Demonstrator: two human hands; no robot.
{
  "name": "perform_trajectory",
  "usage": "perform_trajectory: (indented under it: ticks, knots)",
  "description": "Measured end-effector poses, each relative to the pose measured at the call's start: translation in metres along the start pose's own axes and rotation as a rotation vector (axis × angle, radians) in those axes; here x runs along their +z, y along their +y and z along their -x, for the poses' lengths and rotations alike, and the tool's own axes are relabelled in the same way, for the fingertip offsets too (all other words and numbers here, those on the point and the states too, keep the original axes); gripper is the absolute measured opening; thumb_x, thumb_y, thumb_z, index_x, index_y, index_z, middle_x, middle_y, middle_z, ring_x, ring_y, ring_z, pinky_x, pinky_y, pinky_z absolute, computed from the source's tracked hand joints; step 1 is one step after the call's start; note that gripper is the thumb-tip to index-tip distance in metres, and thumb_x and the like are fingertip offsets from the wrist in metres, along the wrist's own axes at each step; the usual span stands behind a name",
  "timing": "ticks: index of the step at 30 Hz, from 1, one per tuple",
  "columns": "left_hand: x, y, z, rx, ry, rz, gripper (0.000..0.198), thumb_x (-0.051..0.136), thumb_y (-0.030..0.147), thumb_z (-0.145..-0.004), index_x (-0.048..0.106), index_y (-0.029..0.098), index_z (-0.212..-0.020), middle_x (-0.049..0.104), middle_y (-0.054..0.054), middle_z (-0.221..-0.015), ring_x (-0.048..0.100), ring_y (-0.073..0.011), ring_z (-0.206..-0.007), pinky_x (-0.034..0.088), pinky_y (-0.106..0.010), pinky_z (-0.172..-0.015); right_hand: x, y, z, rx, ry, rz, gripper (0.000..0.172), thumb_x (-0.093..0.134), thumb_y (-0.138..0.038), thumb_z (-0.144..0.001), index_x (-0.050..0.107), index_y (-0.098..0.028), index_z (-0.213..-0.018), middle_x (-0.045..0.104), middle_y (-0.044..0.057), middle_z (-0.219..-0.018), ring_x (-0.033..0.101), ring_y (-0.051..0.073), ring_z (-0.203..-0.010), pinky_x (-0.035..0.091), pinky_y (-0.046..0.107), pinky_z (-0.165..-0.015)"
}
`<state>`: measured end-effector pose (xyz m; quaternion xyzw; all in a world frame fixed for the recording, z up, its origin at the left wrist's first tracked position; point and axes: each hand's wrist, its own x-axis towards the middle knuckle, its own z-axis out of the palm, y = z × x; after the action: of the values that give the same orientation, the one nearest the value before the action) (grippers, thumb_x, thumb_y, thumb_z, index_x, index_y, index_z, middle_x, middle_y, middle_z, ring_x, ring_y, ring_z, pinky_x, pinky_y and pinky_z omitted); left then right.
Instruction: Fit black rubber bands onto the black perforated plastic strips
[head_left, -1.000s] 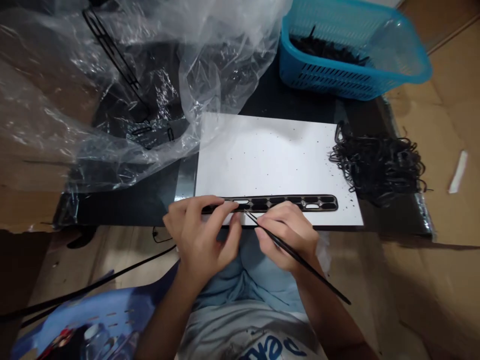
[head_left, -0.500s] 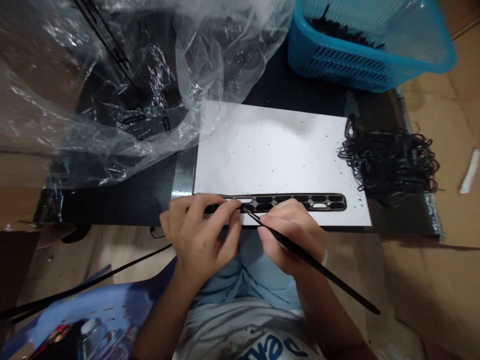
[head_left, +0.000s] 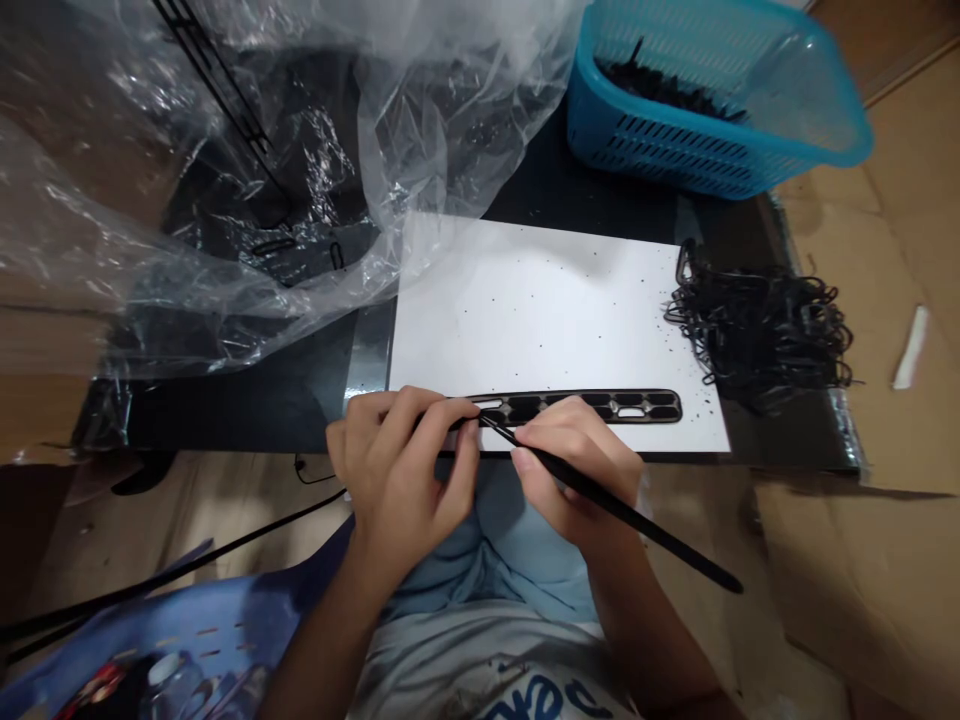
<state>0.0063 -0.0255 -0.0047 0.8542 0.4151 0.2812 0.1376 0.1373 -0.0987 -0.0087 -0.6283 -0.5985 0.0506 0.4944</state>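
left hand [head_left: 397, 480]: fingers curled, pinching | right hand [head_left: 577, 470]: fingers pinching

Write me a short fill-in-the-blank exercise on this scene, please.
The slotted black strip lies on a ____ sheet of paper. The left hand covers the strip's ____ end. The thin black stick is held in the ____ hand.

Missing words: white; left; right.
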Motion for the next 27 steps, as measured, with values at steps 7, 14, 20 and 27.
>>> perform_trajectory:
  ticks: [7,14,20,27]
  knots:
    - [-0.004,-0.001,-0.001,0.007,-0.065,-0.008,0.007,0.061,0.024,-0.084,0.066,0.028,-0.087,0.068,0.001,-0.079,0.052,-0.0242,-0.083,0.03,-0.04,-0.071,-0.001,-0.006,-0.002,0.159,-0.032,-0.071,0.014,0.055,-0.006,-0.079,0.059,-0.02,-0.082,0.059,0.001,-0.075,0.056,0.013,-0.069,0.049,0.028,-0.063]
    - [-0.004,0.002,-0.002,-0.005,-0.069,-0.005,0.009,0.059,0.023,-0.085,0.066,0.028,-0.086,0.068,0.001,-0.079,0.052,-0.0246,-0.084,0.029,-0.04,-0.073,-0.001,-0.004,-0.007,0.304,-0.045,-0.137,0.014,0.054,-0.008,-0.079,0.058,-0.02,-0.075,0.057,-0.002,-0.07,0.055,0.011,-0.066,0.045,0.025,-0.06]
    - [-0.005,0.003,-0.003,0.009,-0.084,-0.012,0.009,0.059,0.02,-0.084,0.064,0.027,-0.082,0.067,0.001,-0.078,0.051,-0.0239,-0.084,0.027,-0.039,-0.071,-0.008,0.0,-0.014,0.369,-0.13,-0.273,0.015,0.053,-0.008,-0.078,0.056,-0.019,-0.07,0.055,-0.004,-0.067,0.05,0.008,-0.062,0.038,0.023,-0.057]
    - [-0.006,0.003,-0.002,0.009,-0.106,-0.025,0.009,0.059,0.02,-0.085,0.064,0.027,-0.083,0.067,0.001,-0.079,0.051,-0.024,-0.085,0.027,-0.04,-0.073,-0.012,0.001,-0.016,0.372,-0.201,-0.33,0.015,0.052,-0.01,-0.08,0.054,-0.019,-0.068,0.054,-0.005,-0.065,0.049,0.007,-0.061,0.036,0.023,-0.056]
